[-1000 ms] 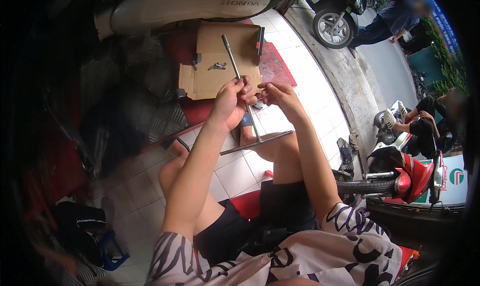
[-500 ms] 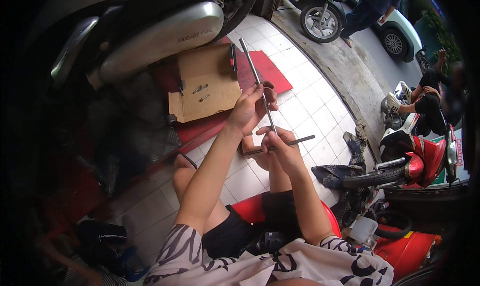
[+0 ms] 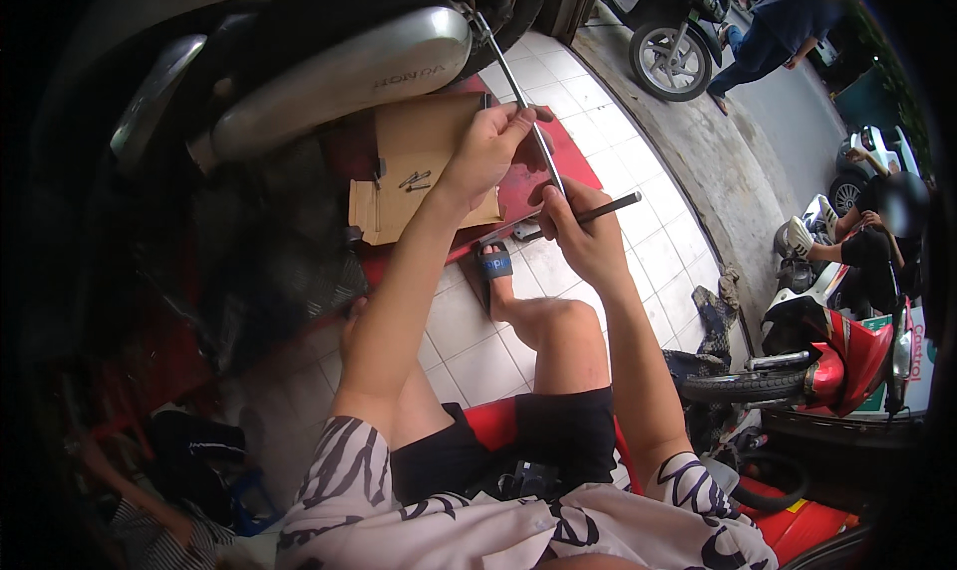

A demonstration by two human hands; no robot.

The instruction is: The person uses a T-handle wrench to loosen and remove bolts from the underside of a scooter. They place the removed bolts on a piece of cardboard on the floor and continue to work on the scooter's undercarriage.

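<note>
Head view, only one available; T-handle socket wrench runs slantwise from the hands up to the parked motorcycle, socket end overlapping the metal hardware beside the tyre, just past the end of the silver exhaust silencer; can't tell if the socket is on a fastener or only in front of it.

Left hand: partly closed, thumb and fingers round the mid-shaft, a guiding hold by the look of it; right hand: curled closed at the T-joint, shaft and crossbar meeting in its grip, one bar end sticking out past the hand on the right.

Step in hand, my read: lining up or seating the socket, left steering, right on the turning end; any turn from here calls for socket square and fully home, shaft in line, left hand loose enough to let the shaft spin; poor seating could slip or round a head.

Around it: loose bolt-like metal pieces on flattened cardboard, left of and below the left hand, touched by neither hand; cardboard lies on the red platform; sandalled foot on the tiles just beside the platform edge.
</note>
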